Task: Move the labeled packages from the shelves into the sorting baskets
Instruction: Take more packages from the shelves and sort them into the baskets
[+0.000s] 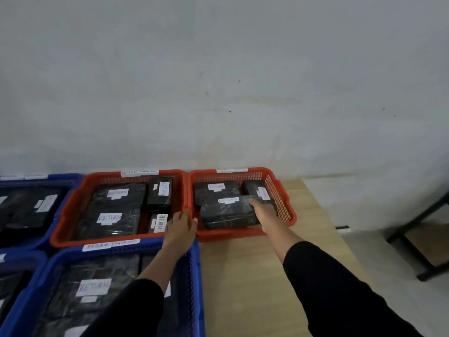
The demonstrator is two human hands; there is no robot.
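- Your wooden table (255, 276) carries a row of baskets against the wall: blue baskets (192, 276) on the near and left side, a red basket of RETURN packages (60, 229) in the middle, and the right-hand red basket (286, 198) at the table's far right
- You look to be at the placing step: a black wrapped package (228, 214) lies tilted inside the right-hand red basket, on top of or against two other labeled packages (216, 190) already there
- Your right hand (263, 210) reaches into that basket and rests against the package's right end; whether its fingers grip the end or only press it, you cannot tell from here
- Your left hand (181, 224) lies with fingers spread and fairly straight on the rims where the two red baskets meet, seemingly steadying them, just left of the package and not touching it
- Next, judge that you need to settle the package flat, let go, and return to the shelves, which are out of view
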